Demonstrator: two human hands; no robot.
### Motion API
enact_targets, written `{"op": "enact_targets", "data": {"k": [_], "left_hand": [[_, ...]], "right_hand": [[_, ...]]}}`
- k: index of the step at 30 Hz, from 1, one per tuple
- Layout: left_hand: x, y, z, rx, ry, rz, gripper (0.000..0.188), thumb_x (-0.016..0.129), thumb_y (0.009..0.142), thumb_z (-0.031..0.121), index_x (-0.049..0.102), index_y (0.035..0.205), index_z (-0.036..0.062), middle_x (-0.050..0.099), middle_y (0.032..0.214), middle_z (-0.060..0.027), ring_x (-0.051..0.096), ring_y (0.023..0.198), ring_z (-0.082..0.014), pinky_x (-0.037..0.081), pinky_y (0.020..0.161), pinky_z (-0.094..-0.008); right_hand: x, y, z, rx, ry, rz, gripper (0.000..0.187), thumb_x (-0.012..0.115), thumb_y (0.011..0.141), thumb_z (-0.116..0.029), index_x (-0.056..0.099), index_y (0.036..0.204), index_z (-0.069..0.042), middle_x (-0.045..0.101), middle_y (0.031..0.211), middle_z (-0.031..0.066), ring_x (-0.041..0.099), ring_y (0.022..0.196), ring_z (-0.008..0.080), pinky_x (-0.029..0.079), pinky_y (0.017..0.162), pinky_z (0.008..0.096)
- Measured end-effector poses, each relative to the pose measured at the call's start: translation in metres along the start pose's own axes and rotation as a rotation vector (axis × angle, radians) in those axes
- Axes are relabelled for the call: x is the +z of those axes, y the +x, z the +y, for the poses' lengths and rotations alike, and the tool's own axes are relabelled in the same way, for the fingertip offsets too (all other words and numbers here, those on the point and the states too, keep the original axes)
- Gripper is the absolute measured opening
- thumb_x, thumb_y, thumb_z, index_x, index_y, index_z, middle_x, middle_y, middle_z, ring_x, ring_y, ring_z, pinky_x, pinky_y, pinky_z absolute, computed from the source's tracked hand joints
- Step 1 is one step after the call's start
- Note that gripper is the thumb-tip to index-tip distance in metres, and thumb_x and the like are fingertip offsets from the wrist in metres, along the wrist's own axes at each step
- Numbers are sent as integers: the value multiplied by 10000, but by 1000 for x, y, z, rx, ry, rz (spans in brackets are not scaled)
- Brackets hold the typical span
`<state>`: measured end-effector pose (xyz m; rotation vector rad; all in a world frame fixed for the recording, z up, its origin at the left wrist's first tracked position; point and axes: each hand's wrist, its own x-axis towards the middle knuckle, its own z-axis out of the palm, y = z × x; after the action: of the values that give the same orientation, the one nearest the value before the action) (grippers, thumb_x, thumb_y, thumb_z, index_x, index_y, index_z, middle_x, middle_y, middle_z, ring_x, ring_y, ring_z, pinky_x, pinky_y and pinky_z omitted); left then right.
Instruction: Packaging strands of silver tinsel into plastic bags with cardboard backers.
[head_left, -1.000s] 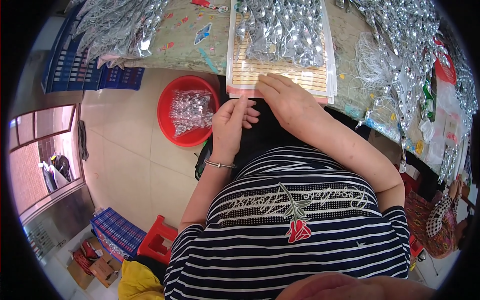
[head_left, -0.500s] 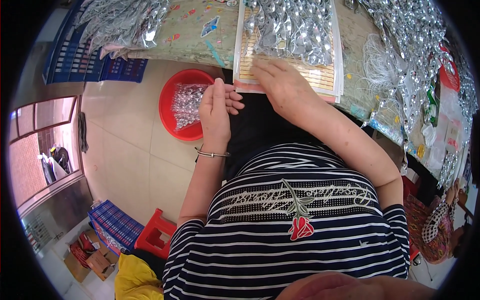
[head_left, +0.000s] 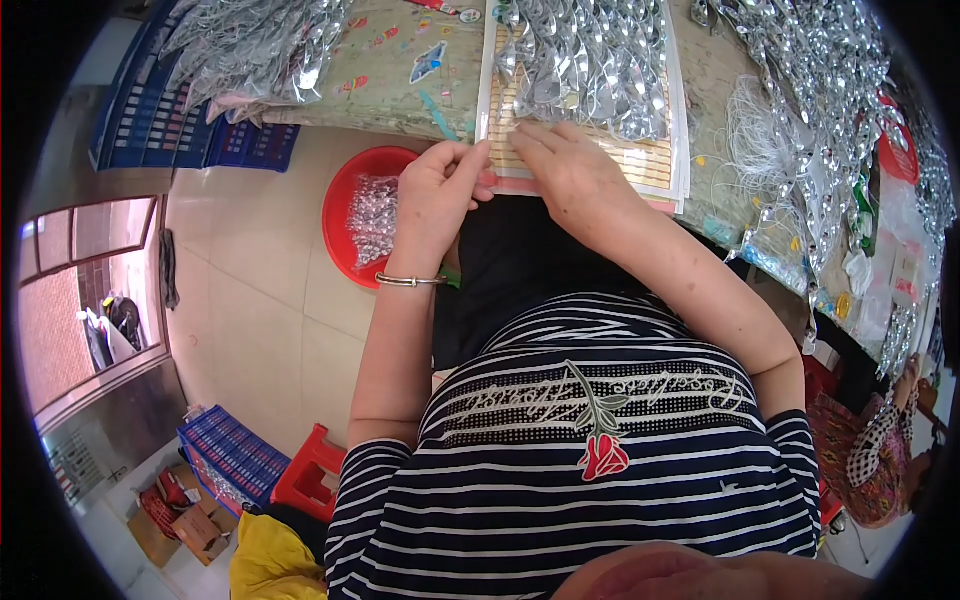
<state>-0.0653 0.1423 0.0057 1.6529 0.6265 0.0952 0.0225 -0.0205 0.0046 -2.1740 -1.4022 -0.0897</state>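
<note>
A board with a yellow striped face and a white border [head_left: 652,180] lies at the table's front edge, partly under clear film. Rows of silver teardrop-shaped pieces [head_left: 590,75] cover its upper part. At the board's near left corner, my left hand [head_left: 432,190] is closed, thumb and forefinger pinching the edge. My right hand [head_left: 580,175] lies flat on the board just below the silver pieces, fingers stretched out. What is under its palm is hidden.
Left of my knees, a red basin [head_left: 340,235] holds a bag of silver pieces [head_left: 373,220]. Silver strands [head_left: 810,90] and white string [head_left: 755,135] lie on the table at right. Blue crates [head_left: 150,130] stand at far left, with a red stool [head_left: 312,470] behind me.
My left hand has moved from beside the board, fingers loosely apart, up and right onto its corner and closed there. My right hand has shifted slightly right and down, still flat.
</note>
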Motion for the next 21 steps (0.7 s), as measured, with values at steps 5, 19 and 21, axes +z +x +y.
{"op": "enact_targets", "data": {"k": [5, 19, 21], "left_hand": [[-3, 1, 0, -15, -12, -9, 252, 638, 924, 255, 656, 899, 4, 665, 733, -28, 622, 617, -74, 468, 549, -199], [-9, 11, 6, -108, -146, -207, 301, 605, 931, 288, 636, 808, 16, 640, 685, -48, 621, 560, -101, 463, 503, -191], [-10, 11, 6, -112, -153, -203, 277, 605, 930, 271, 643, 823, 18, 644, 686, -47, 623, 561, -102, 458, 504, -190]], "right_hand": [[-8, -7, -6, 37, 74, 2, 398, 568, 768, 56, 561, 1165, 43, 598, 1193, 192, 584, 1022, 362, 483, 889, 409], [0, 7, -16, 108, 352, 73, 186, 658, 840, -57, 616, 1015, -11, 636, 943, 145, 648, 818, 328, 526, 690, 368], [2, 10, -17, 161, 376, 30, 151, 662, 836, -58, 614, 972, -15, 633, 919, 139, 651, 780, 322, 521, 660, 368]]}}
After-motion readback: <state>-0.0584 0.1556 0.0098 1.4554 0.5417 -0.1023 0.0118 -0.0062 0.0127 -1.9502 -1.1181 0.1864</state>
